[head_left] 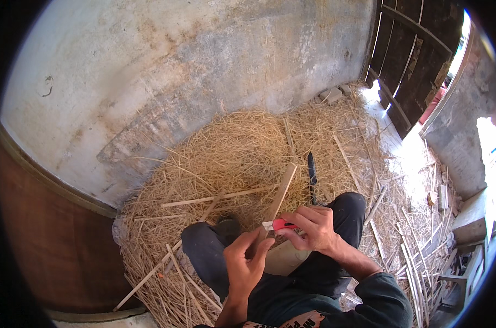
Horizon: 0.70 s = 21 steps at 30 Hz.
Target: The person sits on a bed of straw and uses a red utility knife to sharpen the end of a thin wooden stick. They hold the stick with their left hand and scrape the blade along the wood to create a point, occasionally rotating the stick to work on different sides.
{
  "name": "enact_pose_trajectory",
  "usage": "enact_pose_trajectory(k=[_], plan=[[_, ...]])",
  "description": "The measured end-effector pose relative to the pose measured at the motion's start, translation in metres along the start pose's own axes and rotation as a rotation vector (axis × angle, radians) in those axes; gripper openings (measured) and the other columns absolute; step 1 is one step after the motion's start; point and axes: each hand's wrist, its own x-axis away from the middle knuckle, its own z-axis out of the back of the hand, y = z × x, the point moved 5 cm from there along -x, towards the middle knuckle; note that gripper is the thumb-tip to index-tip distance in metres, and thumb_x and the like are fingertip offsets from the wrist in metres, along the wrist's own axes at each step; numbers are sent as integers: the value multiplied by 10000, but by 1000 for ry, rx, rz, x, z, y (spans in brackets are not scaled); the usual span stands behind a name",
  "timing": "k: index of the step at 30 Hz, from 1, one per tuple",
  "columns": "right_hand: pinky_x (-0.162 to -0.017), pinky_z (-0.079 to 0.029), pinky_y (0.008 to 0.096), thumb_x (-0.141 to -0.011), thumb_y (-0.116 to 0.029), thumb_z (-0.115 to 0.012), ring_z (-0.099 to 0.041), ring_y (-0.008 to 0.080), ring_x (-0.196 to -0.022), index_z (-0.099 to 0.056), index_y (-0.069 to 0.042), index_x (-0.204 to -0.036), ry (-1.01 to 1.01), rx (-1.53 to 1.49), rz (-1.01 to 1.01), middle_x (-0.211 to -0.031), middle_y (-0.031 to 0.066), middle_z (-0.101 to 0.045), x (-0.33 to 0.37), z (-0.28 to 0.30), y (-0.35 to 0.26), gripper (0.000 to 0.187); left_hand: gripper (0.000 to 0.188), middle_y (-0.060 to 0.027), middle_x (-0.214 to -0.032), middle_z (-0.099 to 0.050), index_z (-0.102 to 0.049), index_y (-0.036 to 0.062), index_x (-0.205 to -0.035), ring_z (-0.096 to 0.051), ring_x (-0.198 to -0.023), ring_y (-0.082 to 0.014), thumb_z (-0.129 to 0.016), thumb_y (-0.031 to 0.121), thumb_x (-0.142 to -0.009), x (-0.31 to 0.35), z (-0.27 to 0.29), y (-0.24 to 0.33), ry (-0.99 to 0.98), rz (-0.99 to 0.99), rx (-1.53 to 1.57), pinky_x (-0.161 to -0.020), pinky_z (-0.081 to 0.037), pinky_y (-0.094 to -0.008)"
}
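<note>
Between my knees, my left hand is closed round the lower end of a flat bamboo strip, which points up and away from me, slightly to the right. Closed on a red utility knife, my right hand holds its short blade against the strip, just above my left fingers. How deep the blade sits in the strip I cannot tell. A long dark knife lies on the straw beyond my right knee. Below my hands, a pale object shows between my legs.
Loose straw and shavings are heaped up to the stained wall. Several thin strips lie scattered across them, with more at the right. A brown panel stands at the left, a dark plank door at the upper right.
</note>
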Motion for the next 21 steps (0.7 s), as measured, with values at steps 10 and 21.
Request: enact_pose_trajectory(k=[10,21], plan=[[-526,-517,345,-886,-137,-822,-692,197,-600,-833,-103,-993,225,100,-225,-761,91,-730,-16,30,36,113,227,-35,-743,-652,-786,-38,-1114,-534,-649,-51,-811,131,-965,15,7,8,-59,91,-91,-558,-406,-262],[-582,-563,318,-848,-170,-870,-725,221,-662,-780,-78,-1010,65,-106,-151,-827,71,-741,-1,15,36,206,285,34,-701,-549,-756,-68,-1226,-452,-586,-24,-591,136,-1115,14,3,-14,-179,310,337,-508,-339,-215]])
